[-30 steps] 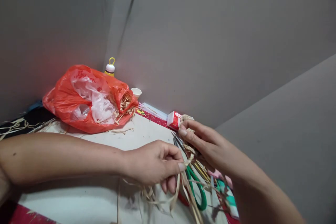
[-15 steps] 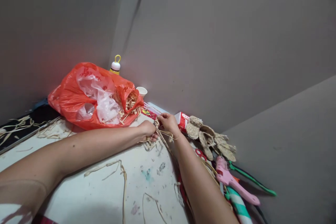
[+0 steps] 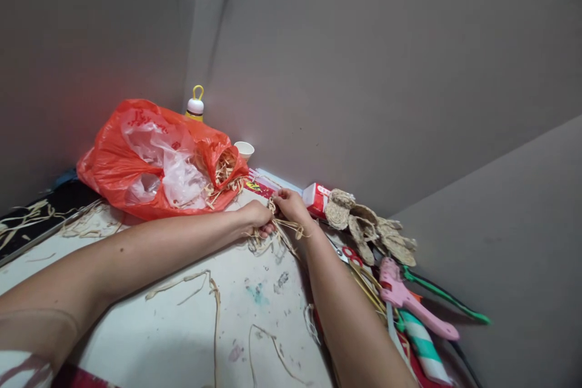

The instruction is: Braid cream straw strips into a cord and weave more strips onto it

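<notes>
Both my arms reach forward over a white board (image 3: 182, 339). Between my hands is a small braid of dry, straw-coloured strands (image 3: 271, 206), with loose ends trailing below and to the right. My left hand (image 3: 257, 218) is closed, its fingers pinching the braid from the left. My right hand (image 3: 290, 205) pinches the upper end of the same braid with thumb and fingertips. A loose strand (image 3: 291, 227) lies across my right wrist. Exactly where the fingertips meet the braid is too small to make out.
A red plastic bag (image 3: 104, 163) with straw strands stands at the back left, by a paper cup (image 3: 244, 150) and a bottle (image 3: 195, 108). On the right lie woven straw pieces (image 3: 364, 224), red-handled scissors (image 3: 350, 256), a pink glue gun (image 3: 402, 297) and a green-white roll (image 3: 425, 348).
Both hands have moved farther out and nearer the bag with the braid, uncovering the glue gun and woven pieces. Over the last half second the hands barely move; the view shifts slightly.
</notes>
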`<act>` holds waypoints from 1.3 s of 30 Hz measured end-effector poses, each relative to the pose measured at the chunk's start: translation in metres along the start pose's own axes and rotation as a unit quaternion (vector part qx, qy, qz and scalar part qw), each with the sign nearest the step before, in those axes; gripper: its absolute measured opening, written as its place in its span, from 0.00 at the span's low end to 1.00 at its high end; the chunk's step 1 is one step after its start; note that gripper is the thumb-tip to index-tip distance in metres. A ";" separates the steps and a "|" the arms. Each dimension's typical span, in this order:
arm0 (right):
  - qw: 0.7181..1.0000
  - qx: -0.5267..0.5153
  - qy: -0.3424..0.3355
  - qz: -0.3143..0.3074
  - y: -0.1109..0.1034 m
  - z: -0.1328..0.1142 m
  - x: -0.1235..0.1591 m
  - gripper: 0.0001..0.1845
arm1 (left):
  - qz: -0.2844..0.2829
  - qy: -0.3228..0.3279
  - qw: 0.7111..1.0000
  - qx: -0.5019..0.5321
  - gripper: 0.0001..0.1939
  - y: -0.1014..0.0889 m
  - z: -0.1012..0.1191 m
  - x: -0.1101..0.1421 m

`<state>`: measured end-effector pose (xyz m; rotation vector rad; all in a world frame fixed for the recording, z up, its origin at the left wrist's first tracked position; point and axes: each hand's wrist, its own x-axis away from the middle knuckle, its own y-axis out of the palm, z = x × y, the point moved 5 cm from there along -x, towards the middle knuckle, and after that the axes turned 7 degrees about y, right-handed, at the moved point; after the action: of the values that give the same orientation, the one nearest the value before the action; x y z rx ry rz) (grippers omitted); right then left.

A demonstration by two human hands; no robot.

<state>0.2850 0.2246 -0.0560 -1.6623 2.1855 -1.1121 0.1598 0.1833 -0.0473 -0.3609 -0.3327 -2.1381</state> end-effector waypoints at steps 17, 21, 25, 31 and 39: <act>0.997 -0.005 -0.074 0.029 -0.040 -0.021 0.041 0.06 | -0.017 -0.017 0.999 -0.039 0.16 -0.006 -0.001 0.009; 0.997 -0.020 -0.071 0.007 -0.051 -0.024 0.064 0.12 | -0.027 -0.017 0.999 -0.037 0.15 -0.007 0.002 0.009; 0.992 -0.022 -0.047 -0.114 -0.026 -0.014 0.085 0.15 | -0.041 -0.012 0.998 -0.045 0.15 -0.010 0.004 0.008; 0.969 -0.112 -0.019 -0.221 -0.010 0.000 0.094 0.13 | -0.046 -0.002 0.995 -0.083 0.11 -0.013 0.004 0.004; 0.947 -0.178 0.016 -0.268 -0.007 0.015 0.088 0.11 | -0.009 0.022 0.989 -0.146 0.10 -0.015 0.007 0.001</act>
<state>0.2670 0.1389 -0.0362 -2.5181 2.1020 -0.8758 0.1478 0.1928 -0.0423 -0.4784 0.0048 -2.2128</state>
